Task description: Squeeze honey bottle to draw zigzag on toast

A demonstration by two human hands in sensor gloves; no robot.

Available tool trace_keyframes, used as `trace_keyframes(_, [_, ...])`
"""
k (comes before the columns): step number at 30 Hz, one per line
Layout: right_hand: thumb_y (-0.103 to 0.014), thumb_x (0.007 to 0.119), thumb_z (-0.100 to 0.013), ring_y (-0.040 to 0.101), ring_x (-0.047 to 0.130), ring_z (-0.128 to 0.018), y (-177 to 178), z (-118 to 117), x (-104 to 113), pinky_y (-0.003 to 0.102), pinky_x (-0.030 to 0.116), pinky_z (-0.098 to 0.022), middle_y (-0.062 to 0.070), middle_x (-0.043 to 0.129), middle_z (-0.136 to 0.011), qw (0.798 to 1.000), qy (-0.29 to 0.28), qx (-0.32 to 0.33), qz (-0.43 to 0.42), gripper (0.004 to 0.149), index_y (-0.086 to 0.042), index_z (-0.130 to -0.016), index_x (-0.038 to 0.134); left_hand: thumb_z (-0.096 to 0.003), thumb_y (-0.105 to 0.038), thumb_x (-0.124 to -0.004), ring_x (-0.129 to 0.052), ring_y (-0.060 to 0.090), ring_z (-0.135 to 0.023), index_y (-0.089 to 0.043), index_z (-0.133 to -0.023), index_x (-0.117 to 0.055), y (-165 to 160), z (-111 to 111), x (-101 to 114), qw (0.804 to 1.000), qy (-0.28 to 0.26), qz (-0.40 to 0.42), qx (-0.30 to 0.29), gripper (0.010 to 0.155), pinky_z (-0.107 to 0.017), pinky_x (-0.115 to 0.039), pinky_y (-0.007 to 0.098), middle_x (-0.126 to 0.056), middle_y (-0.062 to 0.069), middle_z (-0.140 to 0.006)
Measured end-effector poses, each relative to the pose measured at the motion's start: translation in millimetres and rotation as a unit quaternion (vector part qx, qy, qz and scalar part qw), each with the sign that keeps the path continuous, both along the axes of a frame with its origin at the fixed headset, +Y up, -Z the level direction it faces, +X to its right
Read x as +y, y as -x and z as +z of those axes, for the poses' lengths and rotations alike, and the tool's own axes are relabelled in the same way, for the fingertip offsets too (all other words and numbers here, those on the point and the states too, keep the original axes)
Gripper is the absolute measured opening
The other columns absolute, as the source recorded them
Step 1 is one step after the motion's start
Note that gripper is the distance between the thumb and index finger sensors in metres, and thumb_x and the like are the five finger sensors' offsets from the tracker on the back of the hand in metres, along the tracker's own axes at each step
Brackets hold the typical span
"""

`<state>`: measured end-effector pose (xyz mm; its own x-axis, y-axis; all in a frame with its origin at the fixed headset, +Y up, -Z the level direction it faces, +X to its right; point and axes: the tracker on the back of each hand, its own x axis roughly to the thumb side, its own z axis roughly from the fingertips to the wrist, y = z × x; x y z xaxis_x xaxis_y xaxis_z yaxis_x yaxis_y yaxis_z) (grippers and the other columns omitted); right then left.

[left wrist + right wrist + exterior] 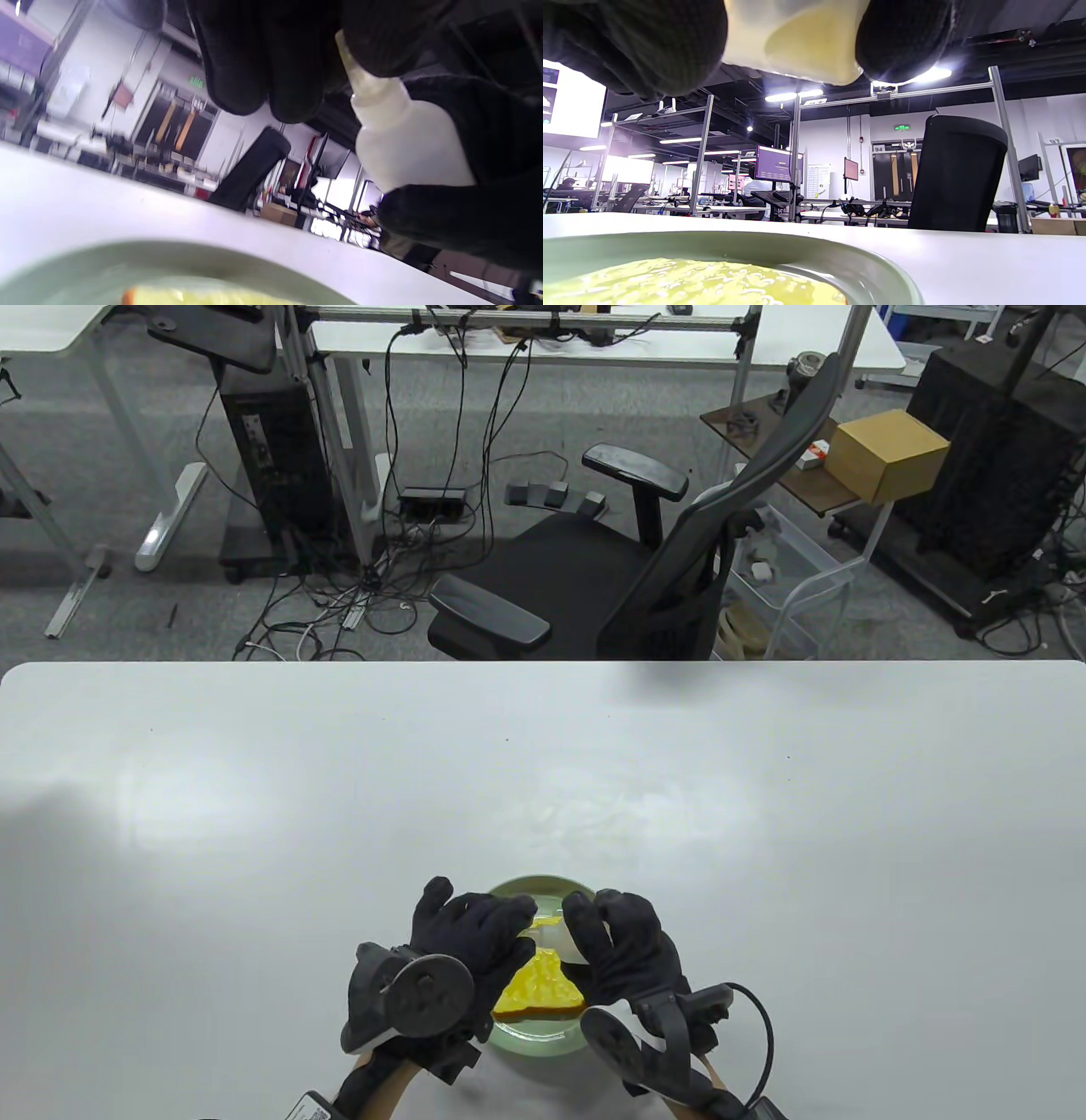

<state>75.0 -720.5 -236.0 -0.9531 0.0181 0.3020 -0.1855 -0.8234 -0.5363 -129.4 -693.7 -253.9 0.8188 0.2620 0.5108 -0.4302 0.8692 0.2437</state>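
1. Near edge of the desk, centre: one green plate (543, 1045) is set just inside it, and one slice of toast (539, 991) lies in the near half of the plate. The yellow top of the toast looks glossy and bumpy; whether this is honey cannot be told.
2. Both hands are held over the plate. The left hand (475, 937) is over the plate's left rim, the right hand (624, 942) over its right rim; the gap between them is filled by the bottle.
3. One bottle (556, 937) is counted, whitish and translucent, held above the far part of the toast and clear of it.
4. Right hand: its fingers (649, 46) are curled round the bottle body (797, 38) and gripping it from both sides. This is the nearer hand for the squeeze.
5. Left hand: its fingertips (382, 38) are closed on the nozzle (352, 63) end; thumb and fingers are pressed together there.
6. Long axis: the bottle lies roughly crosswise, the nozzle toward the left hand, the body toward the right. Its exact tilt cannot be told.
7. Judgement: the nozzle does not yet point down at the toast. The tip would need turning down over the toast before squeezing.
8. Far edge of the desk: one black office chair (645, 560) stands just beyond it.
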Motion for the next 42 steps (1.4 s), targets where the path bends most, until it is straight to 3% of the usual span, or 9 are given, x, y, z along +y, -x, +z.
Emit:
trace_keyframes(4, [-0.048, 0.087, -0.036, 0.035, 0.078, -0.086, 1.8, 1.6, 0.0, 0.040, 0.088, -0.048, 0.006, 0.065, -0.099, 1.000, -0.003, 0.005, -0.001, 0.077, -0.033, -0.102, 0.051, -0.0448, -0.046, -0.071, -0.098, 0.022, -0.078, -0.027, -0.087, -0.087, -2.3, 0.8, -0.7, 1.000, -0.002, -0.024, 0.010, 0.049, -0.073, -0.057, 0.069, -0.098, -0.006, -0.076])
trace_keyframes(8, [-0.048, 0.087, -0.035, 0.035, 0.077, -0.087, 3.2, 2.6, 0.0, 0.040, 0.088, -0.049, 0.006, 0.065, -0.099, 1.000, -0.005, 0.007, 0.007, 0.078, -0.033, -0.102, 0.051, -0.0481, -0.050, -0.064, -0.101, 0.024, -0.072, -0.026, -0.080, -0.092, 3.2, -5.2, -3.1, 0.999, 0.053, 0.000, 0.007, 0.049, -0.073, -0.055, 0.070, -0.101, -0.005, -0.069])
trace_keyframes(11, [-0.049, 0.087, -0.036, 0.035, 0.078, -0.086, 0.7, 1.2, 1.4, 0.040, 0.088, -0.048, 0.006, 0.065, -0.099, 1.000, -0.003, -0.001, -0.003, 0.078, -0.033, -0.103, 0.051, -0.0460, -0.056, -0.063, -0.097, 0.028, -0.080, -0.022, -0.092, -0.086, 8.0, -5.4, -1.2, 0.999, 0.041, 0.020, 0.013, 0.062, -0.073, -0.055, 0.070, -0.098, 0.001, -0.081])
trace_keyframes(14, [-0.049, 0.087, -0.036, 0.035, 0.078, -0.086, -3.8, -1.1, 1.3, 0.039, 0.088, -0.048, 0.006, 0.065, -0.099, 1.000, 0.005, -0.008, -0.016, 0.078, -0.032, -0.103, 0.051, -0.0449, -0.055, -0.071, -0.092, 0.028, -0.087, -0.026, -0.100, -0.078, 8.5, -4.0, 2.6, 0.999, 0.039, 0.031, 0.000, 0.062, -0.074, -0.053, 0.070, -0.091, -0.002, -0.091])
trace_keyframes(18, [-0.049, 0.086, -0.036, 0.035, 0.078, -0.086, -3.0, -0.5, 1.2, 0.039, 0.088, -0.048, 0.006, 0.065, -0.099, 1.000, 0.005, -0.005, -0.020, 0.078, -0.032, -0.103, 0.050, -0.0452, -0.045, -0.079, -0.094, 0.025, -0.085, -0.029, -0.096, -0.080, 2.8, -0.3, 3.9, 1.000, 0.009, 0.010, -0.011, 0.053, -0.073, -0.055, 0.069, -0.093, -0.004, -0.088])
trace_keyframes(27, [-0.050, 0.086, -0.036, 0.035, 0.078, -0.086, 2.0, 2.2, -0.9, 0.039, 0.088, -0.048, 0.006, 0.065, -0.099, 1.000, 0.000, 0.007, -0.015, 0.078, -0.031, -0.103, 0.050, -0.0471, -0.050, -0.062, -0.099, 0.024, -0.076, -0.028, -0.081, -0.088, 4.7, -3.3, 1.3, 0.999, 0.030, 0.005, 0.008, 0.048, -0.073, -0.055, 0.069, -0.099, -0.007, -0.072])
trace_keyframes(30, [-0.050, 0.086, -0.036, 0.035, 0.078, -0.086, 1.2, 1.8, -0.2, 0.039, 0.088, -0.048, 0.006, 0.065, -0.099, 1.000, 0.000, 0.003, -0.014, 0.078, -0.031, -0.103, 0.050, -0.0455, -0.056, -0.061, -0.096, 0.028, -0.081, -0.025, -0.088, -0.086, 8.5, -3.3, 2.3, 1.000, 0.021, 0.017, 0.012, 0.058, -0.073, -0.054, 0.069, -0.097, -0.002, -0.081])
trace_keyframes(35, [-0.050, 0.086, -0.036, 0.035, 0.078, -0.086, -3.4, -2.0, -2.5, 0.039, 0.088, -0.048, 0.006, 0.065, -0.099, 1.000, 0.008, -0.009, -0.019, 0.078, -0.031, -0.103, 0.050, -0.0461, -0.049, -0.074, -0.089, 0.028, -0.091, -0.029, -0.102, -0.073, 5.3, -1.8, 7.3, 0.999, 0.030, -0.026, -0.011, 0.059, -0.075, -0.051, 0.070, -0.086, -0.003, -0.097])
trace_keyframes(42, [-0.049, 0.086, -0.036, 0.035, 0.078, -0.086, 0.0, 1.2, -2.3, 0.039, 0.088, -0.048, 0.006, 0.065, -0.099, 1.000, 0.001, 0.000, -0.012, 0.078, -0.031, -0.103, 0.050, -0.0450, -0.046, -0.072, -0.094, 0.024, -0.086, -0.032, -0.090, -0.083, -0.6, 2.3, 6.2, 0.997, -0.019, -0.071, 0.005, 0.048, -0.074, -0.054, 0.069, -0.093, -0.007, -0.085])
